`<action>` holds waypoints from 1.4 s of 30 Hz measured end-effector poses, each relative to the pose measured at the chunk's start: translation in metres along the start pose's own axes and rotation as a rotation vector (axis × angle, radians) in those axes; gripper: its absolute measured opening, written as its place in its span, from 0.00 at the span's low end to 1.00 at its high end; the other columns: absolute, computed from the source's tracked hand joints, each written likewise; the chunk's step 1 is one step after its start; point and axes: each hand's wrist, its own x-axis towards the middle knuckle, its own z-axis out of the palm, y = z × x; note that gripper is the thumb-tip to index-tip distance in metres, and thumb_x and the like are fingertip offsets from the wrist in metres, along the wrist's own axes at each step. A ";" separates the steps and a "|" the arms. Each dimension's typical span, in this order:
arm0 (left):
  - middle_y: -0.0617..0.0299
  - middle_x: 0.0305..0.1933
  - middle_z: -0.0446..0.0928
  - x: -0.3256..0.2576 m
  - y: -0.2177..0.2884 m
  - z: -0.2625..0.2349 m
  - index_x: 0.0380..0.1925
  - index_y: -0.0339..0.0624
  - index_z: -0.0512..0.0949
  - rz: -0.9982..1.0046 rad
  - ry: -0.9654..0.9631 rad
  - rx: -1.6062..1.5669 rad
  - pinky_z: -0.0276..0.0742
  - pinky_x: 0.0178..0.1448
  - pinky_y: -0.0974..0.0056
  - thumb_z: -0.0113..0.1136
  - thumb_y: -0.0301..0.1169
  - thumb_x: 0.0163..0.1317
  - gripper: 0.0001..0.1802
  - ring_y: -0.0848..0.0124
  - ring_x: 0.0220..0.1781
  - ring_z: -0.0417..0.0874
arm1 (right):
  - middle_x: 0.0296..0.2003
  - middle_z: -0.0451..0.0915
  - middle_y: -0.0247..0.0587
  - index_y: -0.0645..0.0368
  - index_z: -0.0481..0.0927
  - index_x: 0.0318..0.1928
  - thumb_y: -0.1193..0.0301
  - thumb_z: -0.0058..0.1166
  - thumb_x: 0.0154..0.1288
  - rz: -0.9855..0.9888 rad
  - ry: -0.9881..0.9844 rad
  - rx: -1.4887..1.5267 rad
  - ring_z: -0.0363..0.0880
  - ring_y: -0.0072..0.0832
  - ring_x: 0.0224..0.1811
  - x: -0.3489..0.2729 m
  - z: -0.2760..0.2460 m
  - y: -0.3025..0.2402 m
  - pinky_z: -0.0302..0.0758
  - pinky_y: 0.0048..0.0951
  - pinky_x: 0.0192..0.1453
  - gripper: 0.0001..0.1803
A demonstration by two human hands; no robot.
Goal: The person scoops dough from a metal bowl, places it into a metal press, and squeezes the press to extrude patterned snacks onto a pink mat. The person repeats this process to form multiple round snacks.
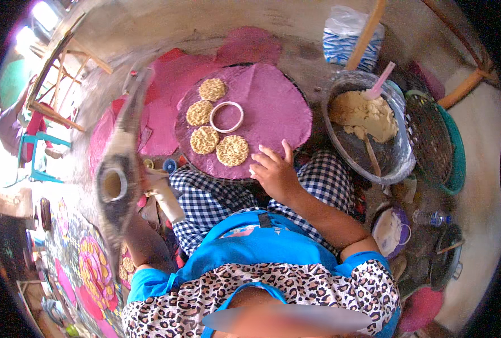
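Observation:
My right hand [275, 172] hovers with spread fingers at the near right edge of a round board covered in purple cloth [281, 107]. Several flat round cakes of squiggly dough strands [232, 150] lie in a curve on its left half. Beside them sits a white ring [241, 117]. At left, my left hand [140, 194] is at a long wooden press [118, 149] with a round hollow barrel, apparently gripping it; the fingers are mostly hidden behind the wood. A pale cylindrical plunger [168, 200] sticks out next to it.
To the right stands a large basin [408, 166] with dough [366, 115], a pink-handled tool [381, 81] and a wooden spoon [372, 158]. Beyond it are a dark woven tray [429, 132], a green basin [457, 152] and a plastic bottle [430, 217]. Pink cloths [166, 101] lie behind the board.

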 end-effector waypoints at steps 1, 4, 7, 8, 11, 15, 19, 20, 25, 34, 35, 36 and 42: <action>0.62 0.29 0.71 -0.009 -0.007 0.003 0.34 0.39 0.72 -0.052 0.065 0.060 0.70 0.35 0.67 0.62 0.36 0.49 0.16 0.71 0.30 0.72 | 0.37 0.77 0.31 0.51 0.80 0.32 0.65 0.57 0.49 -0.016 0.040 0.059 0.69 0.27 0.53 0.003 -0.004 -0.003 0.45 0.57 0.62 0.09; 0.62 0.32 0.73 -0.035 -0.024 0.018 0.38 0.38 0.72 -0.228 0.137 0.146 0.74 0.39 0.67 0.61 0.31 0.50 0.16 0.71 0.33 0.75 | 0.33 0.80 0.34 0.53 0.81 0.34 0.66 0.59 0.50 0.178 -0.052 0.496 0.77 0.30 0.38 0.018 -0.028 -0.014 0.57 0.46 0.60 0.09; 0.62 0.35 0.75 -0.036 -0.034 0.035 0.42 0.38 0.71 -0.385 -0.010 -0.028 0.76 0.41 0.68 0.60 0.26 0.49 0.18 0.73 0.36 0.77 | 0.35 0.79 0.39 0.58 0.78 0.42 0.73 0.60 0.51 0.282 0.009 1.052 0.77 0.25 0.34 0.047 -0.053 -0.033 0.72 0.24 0.42 0.15; 0.62 0.36 0.75 -0.033 -0.034 0.040 0.43 0.38 0.71 -0.420 -0.086 -0.097 0.75 0.41 0.70 0.60 0.25 0.48 0.20 0.75 0.36 0.77 | 0.35 0.79 0.39 0.59 0.78 0.42 0.73 0.60 0.52 0.221 0.105 1.060 0.76 0.23 0.34 0.057 -0.060 -0.042 0.72 0.23 0.40 0.15; 0.60 0.38 0.75 -0.030 -0.031 0.058 0.45 0.37 0.69 -0.057 -0.350 0.241 0.74 0.40 0.73 0.52 0.23 0.54 0.17 0.76 0.36 0.77 | 0.33 0.79 0.36 0.54 0.78 0.39 0.66 0.62 0.49 -0.118 0.221 0.750 0.75 0.29 0.35 0.081 -0.075 -0.060 0.67 0.30 0.45 0.16; 0.62 0.36 0.76 -0.028 -0.029 0.066 0.45 0.36 0.69 -0.408 -0.231 -0.157 0.73 0.40 0.73 0.57 0.24 0.50 0.19 0.78 0.36 0.77 | 0.37 0.75 0.33 0.51 0.78 0.37 0.63 0.64 0.43 -0.083 0.304 0.636 0.71 0.31 0.44 0.092 -0.072 -0.085 0.62 0.34 0.48 0.17; 0.62 0.37 0.75 -0.034 -0.046 0.059 0.44 0.36 0.70 -0.247 -0.258 0.083 0.74 0.38 0.72 0.55 0.22 0.51 0.17 0.77 0.35 0.76 | 0.37 0.76 0.37 0.53 0.79 0.37 0.65 0.63 0.46 -0.189 0.371 0.629 0.72 0.35 0.44 0.083 -0.066 -0.077 0.63 0.34 0.49 0.16; 0.62 0.38 0.74 -0.034 -0.054 0.056 0.43 0.36 0.71 -0.230 -0.239 0.141 0.75 0.36 0.72 0.56 0.19 0.48 0.18 0.76 0.34 0.76 | 0.38 0.76 0.38 0.54 0.79 0.37 0.66 0.62 0.47 -0.166 0.413 0.640 0.72 0.35 0.44 0.079 -0.065 -0.067 0.64 0.34 0.49 0.14; 0.64 0.36 0.74 -0.018 -0.073 -0.001 0.35 0.39 0.74 -0.191 -0.160 0.563 0.71 0.37 0.74 0.59 0.20 0.46 0.13 0.76 0.35 0.74 | 0.34 0.80 0.41 0.60 0.80 0.36 0.70 0.57 0.54 0.213 0.443 0.474 0.78 0.31 0.39 0.044 -0.076 0.059 0.72 0.29 0.44 0.09; 0.59 0.40 0.74 -0.013 -0.085 -0.083 0.42 0.34 0.73 -0.057 0.185 0.225 0.73 0.41 0.72 0.55 0.20 0.53 0.15 0.73 0.39 0.75 | 0.42 0.77 0.50 0.57 0.79 0.41 0.50 0.49 0.57 1.228 -0.539 -0.399 0.75 0.45 0.45 -0.119 -0.075 0.283 0.71 0.41 0.49 0.24; 0.59 0.40 0.74 -0.013 -0.086 -0.085 0.42 0.34 0.73 -0.051 0.186 0.204 0.73 0.41 0.72 0.55 0.20 0.53 0.15 0.73 0.39 0.75 | 0.42 0.77 0.51 0.59 0.79 0.41 0.56 0.50 0.56 1.260 -0.543 -0.386 0.75 0.45 0.45 -0.126 -0.067 0.291 0.71 0.41 0.48 0.20; 0.59 0.40 0.74 -0.013 -0.086 -0.087 0.42 0.34 0.72 -0.048 0.183 0.188 0.73 0.41 0.72 0.55 0.20 0.53 0.15 0.73 0.39 0.75 | 0.43 0.76 0.51 0.60 0.79 0.41 0.62 0.51 0.55 1.299 -0.552 -0.384 0.75 0.45 0.45 -0.131 -0.062 0.297 0.71 0.42 0.47 0.17; 0.59 0.41 0.74 -0.012 -0.091 -0.098 0.43 0.34 0.72 -0.058 0.187 0.144 0.73 0.41 0.71 0.55 0.20 0.53 0.15 0.72 0.39 0.75 | 0.46 0.75 0.52 0.61 0.79 0.41 0.65 0.48 0.57 1.388 -0.479 -0.449 0.75 0.43 0.47 -0.125 -0.082 0.322 0.73 0.41 0.46 0.16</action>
